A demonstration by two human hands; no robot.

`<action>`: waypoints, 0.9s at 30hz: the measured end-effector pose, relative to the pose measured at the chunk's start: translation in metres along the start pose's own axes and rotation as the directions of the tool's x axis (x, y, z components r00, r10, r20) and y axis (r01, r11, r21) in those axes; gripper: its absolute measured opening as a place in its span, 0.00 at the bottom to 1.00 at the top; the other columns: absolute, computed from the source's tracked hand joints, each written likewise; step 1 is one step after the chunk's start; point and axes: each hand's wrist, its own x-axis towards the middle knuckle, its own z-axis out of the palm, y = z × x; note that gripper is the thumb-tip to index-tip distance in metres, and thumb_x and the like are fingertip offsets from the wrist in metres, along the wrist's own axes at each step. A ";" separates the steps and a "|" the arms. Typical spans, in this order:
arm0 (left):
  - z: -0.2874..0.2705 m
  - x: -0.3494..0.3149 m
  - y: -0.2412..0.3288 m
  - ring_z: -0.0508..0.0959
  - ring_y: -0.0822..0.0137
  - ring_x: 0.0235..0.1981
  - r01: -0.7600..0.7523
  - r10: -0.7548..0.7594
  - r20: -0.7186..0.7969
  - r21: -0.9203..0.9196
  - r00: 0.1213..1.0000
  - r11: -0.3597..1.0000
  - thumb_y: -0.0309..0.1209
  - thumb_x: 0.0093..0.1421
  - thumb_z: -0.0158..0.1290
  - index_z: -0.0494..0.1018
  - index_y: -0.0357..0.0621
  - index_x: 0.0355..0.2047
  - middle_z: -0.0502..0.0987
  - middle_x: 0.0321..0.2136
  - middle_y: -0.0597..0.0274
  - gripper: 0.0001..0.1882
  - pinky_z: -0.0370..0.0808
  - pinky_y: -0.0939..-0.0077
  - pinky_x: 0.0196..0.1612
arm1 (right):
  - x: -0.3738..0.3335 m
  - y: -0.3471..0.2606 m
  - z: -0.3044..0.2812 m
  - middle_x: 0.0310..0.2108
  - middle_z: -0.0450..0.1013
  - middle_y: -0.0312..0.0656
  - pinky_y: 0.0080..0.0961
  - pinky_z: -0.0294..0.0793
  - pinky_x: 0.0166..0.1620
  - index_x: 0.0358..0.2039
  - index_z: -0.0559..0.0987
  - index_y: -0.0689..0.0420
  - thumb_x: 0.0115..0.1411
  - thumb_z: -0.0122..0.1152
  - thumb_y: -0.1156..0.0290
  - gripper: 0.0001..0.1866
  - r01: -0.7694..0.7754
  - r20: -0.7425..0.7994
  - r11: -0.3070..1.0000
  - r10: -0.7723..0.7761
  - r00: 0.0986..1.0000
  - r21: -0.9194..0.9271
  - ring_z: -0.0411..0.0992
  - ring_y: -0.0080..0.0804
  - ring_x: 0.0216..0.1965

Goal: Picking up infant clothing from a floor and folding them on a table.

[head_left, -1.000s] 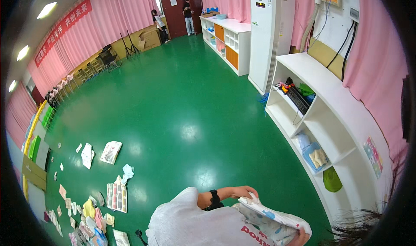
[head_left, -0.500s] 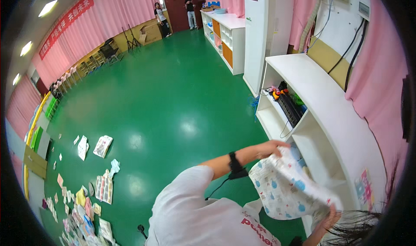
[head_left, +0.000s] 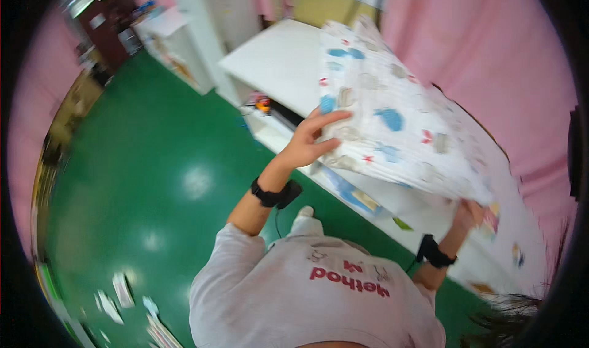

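Observation:
A white muslin cloth (head_left: 392, 115), printed with blue, red and grey figures, is spread between my hands over the top of a low white shelf unit (head_left: 276, 50). My left hand (head_left: 307, 141) has the cloth's near left edge, with two fingers showing on top and the others partly hidden behind it. At the near right corner, my right hand (head_left: 469, 214) is closed on the cloth, its fingertips mostly covered by the fabric. The far end of the cloth reaches toward the wall. Each wrist wears a black band with a small device.
Inside the unit are an orange and black item (head_left: 262, 104) and blue and yellow goods (head_left: 351, 191). A pink curtain (head_left: 466, 53) hangs behind it. Cloth pieces (head_left: 123, 290) lie on the green floor (head_left: 153, 182) at lower left. A tall white cabinet (head_left: 215, 29) stands beyond the unit.
My view has turned right toward the shelf unit. The cloth, hanging in front of the shelves earlier, is now raised and spread over the unit's top, with both hands still at it.

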 end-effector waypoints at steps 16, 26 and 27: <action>-0.016 -0.035 -0.316 0.71 0.64 0.35 0.369 -0.635 0.677 0.520 0.372 0.771 0.32 0.52 0.48 0.66 0.41 0.45 0.72 0.34 0.55 0.19 0.68 0.74 0.39 | -0.024 0.190 -0.005 0.19 0.62 0.35 0.16 0.57 0.16 0.42 0.61 0.58 0.47 0.52 0.76 0.20 -0.748 -0.860 0.622 0.227 0.457 -0.233 0.58 0.18 0.16; -0.060 0.101 -0.338 0.72 0.70 0.30 0.662 -0.661 0.065 0.019 0.747 0.750 0.26 0.51 0.49 0.59 0.39 0.48 0.70 0.35 0.57 0.22 0.70 0.78 0.34 | 0.084 0.185 0.021 0.40 0.63 0.41 0.24 0.64 0.42 0.42 0.66 0.59 0.46 0.54 0.81 0.20 -0.375 -0.403 0.196 -0.126 0.907 -0.906 0.63 0.33 0.38; -0.053 0.109 -0.342 0.72 0.69 0.29 0.703 -0.704 0.028 0.037 0.710 0.711 0.27 0.50 0.51 0.56 0.38 0.49 0.70 0.35 0.55 0.26 0.70 0.77 0.34 | 0.098 0.202 0.052 0.40 0.64 0.39 0.27 0.62 0.44 0.41 0.68 0.58 0.45 0.57 0.79 0.20 -0.330 -0.322 0.115 0.082 0.943 -0.937 0.62 0.33 0.41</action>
